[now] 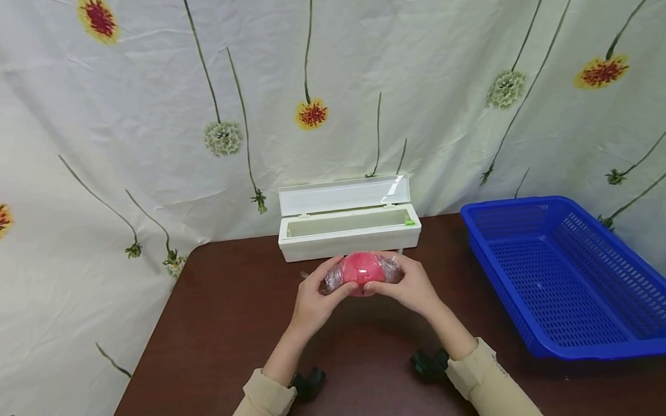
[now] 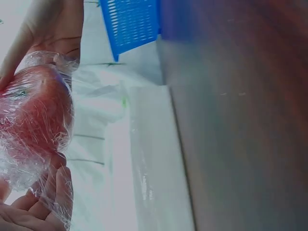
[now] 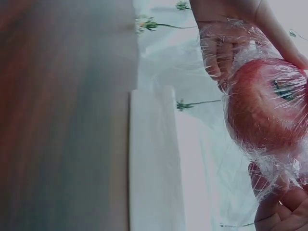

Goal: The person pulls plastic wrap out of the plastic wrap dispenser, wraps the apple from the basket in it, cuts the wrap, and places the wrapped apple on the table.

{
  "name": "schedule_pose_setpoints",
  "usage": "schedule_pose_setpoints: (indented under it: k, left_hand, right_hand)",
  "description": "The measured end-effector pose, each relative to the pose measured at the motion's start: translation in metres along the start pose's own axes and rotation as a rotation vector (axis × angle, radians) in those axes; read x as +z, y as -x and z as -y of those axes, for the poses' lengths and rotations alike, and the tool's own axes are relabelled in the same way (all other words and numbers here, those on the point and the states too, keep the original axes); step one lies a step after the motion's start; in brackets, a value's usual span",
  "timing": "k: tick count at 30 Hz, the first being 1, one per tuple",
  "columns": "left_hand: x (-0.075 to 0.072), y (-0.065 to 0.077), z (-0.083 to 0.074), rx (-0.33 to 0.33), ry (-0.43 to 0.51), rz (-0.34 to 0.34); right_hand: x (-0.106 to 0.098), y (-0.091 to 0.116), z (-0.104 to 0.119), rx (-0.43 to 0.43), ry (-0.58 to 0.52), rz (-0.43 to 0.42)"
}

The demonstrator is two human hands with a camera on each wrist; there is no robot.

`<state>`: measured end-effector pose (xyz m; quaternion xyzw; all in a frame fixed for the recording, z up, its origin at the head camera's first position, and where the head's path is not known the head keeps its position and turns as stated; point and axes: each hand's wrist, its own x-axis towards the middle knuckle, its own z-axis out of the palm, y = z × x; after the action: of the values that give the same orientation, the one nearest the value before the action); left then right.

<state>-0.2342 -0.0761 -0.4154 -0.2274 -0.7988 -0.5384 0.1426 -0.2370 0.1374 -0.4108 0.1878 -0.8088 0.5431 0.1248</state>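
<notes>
A red apple (image 1: 362, 268) wrapped in crinkled clear plastic film is held up above the table, between both hands. My left hand (image 1: 312, 300) grips its left side, with the thumb across the front. From the right, my right hand (image 1: 415, 286) holds it the same way, and the two thumb tips almost meet. Loose cling film (image 3: 276, 166) bunches at both sides of the apple and lies over some of the fingers. A small green patch shows on the apple (image 3: 264, 108) under the film in the right wrist view. The rear of the apple is hidden in the head view.
Behind the hands stands a long white box (image 1: 352, 241) with its lid raised and a small green piece (image 1: 410, 222) at its right end. A blue perforated basket (image 1: 515, 309) is at the right of the brown table (image 1: 222, 334). A flowered cloth (image 1: 159, 116) hangs behind.
</notes>
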Motion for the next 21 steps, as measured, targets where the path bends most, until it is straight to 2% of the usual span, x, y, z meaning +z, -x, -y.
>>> schedule_pose_setpoints:
  k: [9,11,16,18,21]
  left_hand:
    - [-0.004,-0.010,-0.015,0.018,-0.012,-0.053]
    - [-0.006,-0.011,-0.030,0.000,-0.001,-0.053]
    - [-0.012,-0.013,-0.069,-0.037,0.014,-0.039]
    - [-0.014,-0.015,-0.075,-0.030,0.026,-0.049]
    - [-0.016,-0.017,-0.083,-0.036,0.054,-0.072]
  right_hand:
    - [-0.005,-0.009,0.013,0.050,-0.059,-0.022]
    - [-0.008,-0.008,0.027,0.055,-0.056,-0.029]
    - [-0.013,-0.009,0.032,0.041,-0.074,-0.047]
    - [-0.012,-0.011,0.025,0.032,-0.093,-0.059]
    - [-0.013,-0.012,0.031,0.014,-0.115,-0.082]
